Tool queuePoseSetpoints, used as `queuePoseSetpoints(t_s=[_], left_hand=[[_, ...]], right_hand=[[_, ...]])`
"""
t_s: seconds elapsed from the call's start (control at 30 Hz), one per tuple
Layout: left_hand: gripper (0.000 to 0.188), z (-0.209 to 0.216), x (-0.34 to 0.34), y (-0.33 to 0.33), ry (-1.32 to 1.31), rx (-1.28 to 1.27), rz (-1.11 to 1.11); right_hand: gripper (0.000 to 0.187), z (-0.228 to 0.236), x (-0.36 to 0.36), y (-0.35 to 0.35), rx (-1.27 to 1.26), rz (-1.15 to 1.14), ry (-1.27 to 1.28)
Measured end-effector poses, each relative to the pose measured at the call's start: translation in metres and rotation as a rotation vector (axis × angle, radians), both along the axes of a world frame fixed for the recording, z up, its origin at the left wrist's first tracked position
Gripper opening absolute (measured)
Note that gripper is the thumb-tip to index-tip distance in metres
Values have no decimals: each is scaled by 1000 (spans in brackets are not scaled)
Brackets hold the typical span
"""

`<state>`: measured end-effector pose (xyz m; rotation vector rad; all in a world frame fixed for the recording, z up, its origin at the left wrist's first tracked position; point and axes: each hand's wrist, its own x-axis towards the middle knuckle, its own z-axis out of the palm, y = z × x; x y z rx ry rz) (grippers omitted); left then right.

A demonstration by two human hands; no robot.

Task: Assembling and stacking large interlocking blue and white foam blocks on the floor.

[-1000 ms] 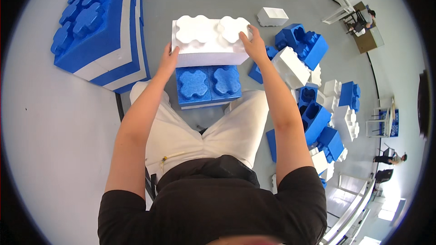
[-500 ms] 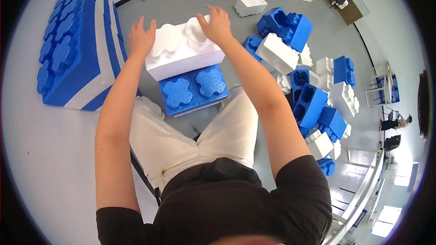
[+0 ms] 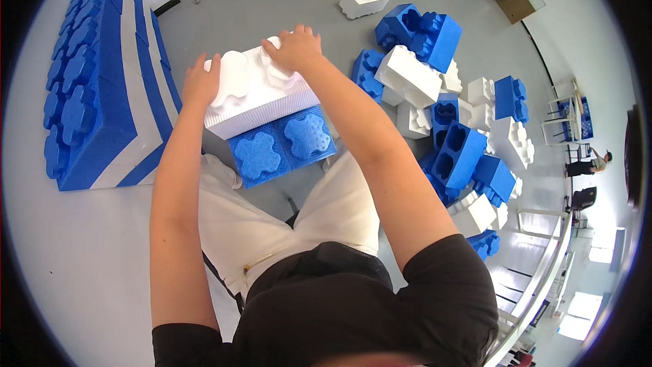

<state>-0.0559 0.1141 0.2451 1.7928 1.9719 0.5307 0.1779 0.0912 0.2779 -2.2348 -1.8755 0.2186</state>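
A large white foam building block (image 3: 261, 110) with rounded knobs sits on the far part of a blue foam block (image 3: 299, 153), in front of my knees. Two knobs of the blue block show on the near side. My left hand (image 3: 202, 81) grips the white block's left end, its thumb beside a knob. At the right end, my right hand (image 3: 295, 49) lies over the top, fingers curled toward the far edge. The far undersides of both blocks are hidden.
A wall of stacked blue and white blocks (image 3: 102, 109) stands at my left. To the right lies a heap of loose blue and white blocks (image 3: 462, 153). One white block (image 3: 365, 1) lies apart on the floor (image 3: 272, 0). Two people are in the background, far right.
Both hands have come down from a raised, spread pose onto the white block. My right hand has shifted left across its top. The whole view has turned slightly.
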Motion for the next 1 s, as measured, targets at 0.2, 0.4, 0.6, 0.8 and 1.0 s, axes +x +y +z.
queuePoseSetpoints(t_s=[0.2, 0.4, 0.6, 0.8, 1.0], left_hand=[[71, -1, -4, 3, -7, -9, -23], [67, 1, -2, 10, -49, -42, 2], [67, 6, 1, 13, -54, -60, 20], [66, 4, -1, 13, -56, -72, 26], [64, -3, -6, 7, -67, -48, 9]], right_hand=[[73, 14, 12, 20, -238, 47, 164], [71, 1, 10, 29, -91, 33, 3], [72, 5, 11, 37, -184, 54, 52], [68, 1, 9, 39, -171, 58, 20], [61, -2, 10, 31, -47, 25, 106]])
